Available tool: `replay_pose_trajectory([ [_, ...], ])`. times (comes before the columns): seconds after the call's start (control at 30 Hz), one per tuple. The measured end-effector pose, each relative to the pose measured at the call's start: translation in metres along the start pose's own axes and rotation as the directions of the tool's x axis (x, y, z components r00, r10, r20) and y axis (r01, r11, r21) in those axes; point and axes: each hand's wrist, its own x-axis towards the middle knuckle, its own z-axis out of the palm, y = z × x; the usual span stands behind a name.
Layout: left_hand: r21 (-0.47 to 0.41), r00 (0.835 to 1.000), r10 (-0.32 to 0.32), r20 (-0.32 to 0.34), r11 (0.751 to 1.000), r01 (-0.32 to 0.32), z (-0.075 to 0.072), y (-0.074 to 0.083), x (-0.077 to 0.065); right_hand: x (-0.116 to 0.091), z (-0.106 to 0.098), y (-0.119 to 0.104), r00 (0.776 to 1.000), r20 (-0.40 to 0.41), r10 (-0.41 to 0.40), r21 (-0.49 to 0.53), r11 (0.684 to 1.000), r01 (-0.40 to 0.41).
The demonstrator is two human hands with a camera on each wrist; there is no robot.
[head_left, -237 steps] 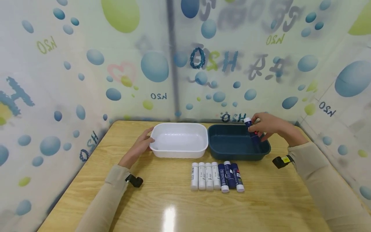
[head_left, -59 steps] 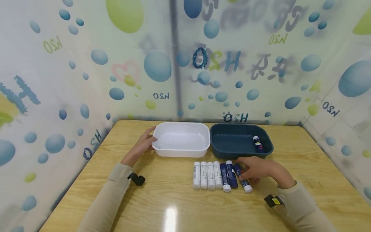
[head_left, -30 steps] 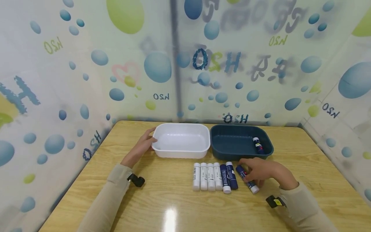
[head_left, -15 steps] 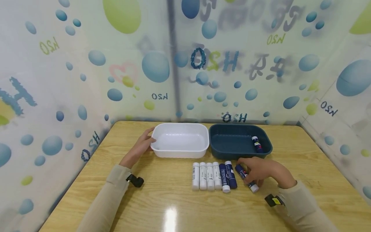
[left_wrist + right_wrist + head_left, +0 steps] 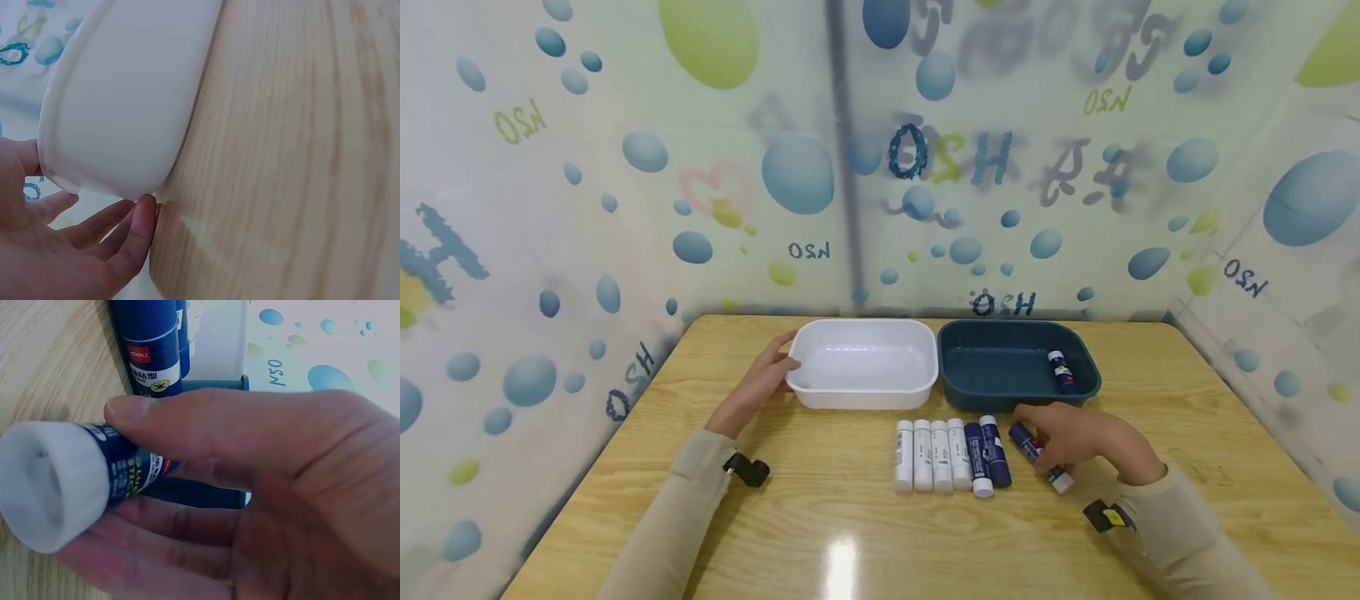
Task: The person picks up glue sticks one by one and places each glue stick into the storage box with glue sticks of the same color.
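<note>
My right hand [image 5: 1071, 437] grips a dark blue glue stick [image 5: 1026, 442] between thumb and fingers, low over the table to the right of the row. Its white end [image 5: 53, 487] faces the camera in the right wrist view, and my fingers hide part of the barrel. My left hand [image 5: 760, 383] holds the left end of a white plastic bin [image 5: 865, 400], thumb at the rim and fingertips [image 5: 145, 206] against its outer wall. Beside my right hand lie two more blue glue sticks [image 5: 995, 454], side by side with several white glue sticks [image 5: 922, 457].
A dark teal bin [image 5: 1000, 400] adjoins the white bin on its right, with one blue glue stick [image 5: 1063, 373] lying inside near its right end. Both stand toward the back of the wooden table [image 5: 775, 533]. A patterned wall covering [image 5: 880, 250] rises behind.
Earlier my right hand held a blue glue stick over the teal bin; that stick now lies inside. The hand came forward and drew another stick rightward, away from the row. Left hand stayed.
</note>
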Motion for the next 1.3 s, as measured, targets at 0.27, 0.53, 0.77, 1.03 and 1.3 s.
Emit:
replay_pose_trajectory([
  [0.27, -0.001, 1.000, 0.012, 0.000, 1.000, -0.012, 0.000, 0.001, -0.002, -0.005, -0.002, 0.001, 0.999, -0.003, -0.047, 0.024, 0.999, 0.047],
  [0.53, -0.015, 1.000, -0.003, 0.001, 1.000, 0.003, 0.000, 0.002, -0.002, -0.013, -0.008, -0.002, 0.993, -0.001, -0.120, 0.046, 0.992, 0.119],
  [0.77, -0.026, 1.000, -0.001, 0.006, 1.000, 0.001, 0.000, 0.004, -0.003, -0.020, -0.011, -0.005, 0.982, -0.016, -0.187, 0.039, 0.981, 0.187],
  [1.03, -0.024, 1.000, 0.000, 0.007, 1.000, 0.001, -0.001, 0.003, -0.003, -0.027, -0.016, -0.004, 0.961, -0.076, -0.265, 0.006, 0.964, 0.266],
  [1.3, -0.026, 1.000, 0.010, 0.019, 1.000, -0.009, -0.001, 0.003, -0.004, -0.029, -0.021, 0.000, 0.948, -0.124, -0.293, -0.024, 0.956, 0.292],
])
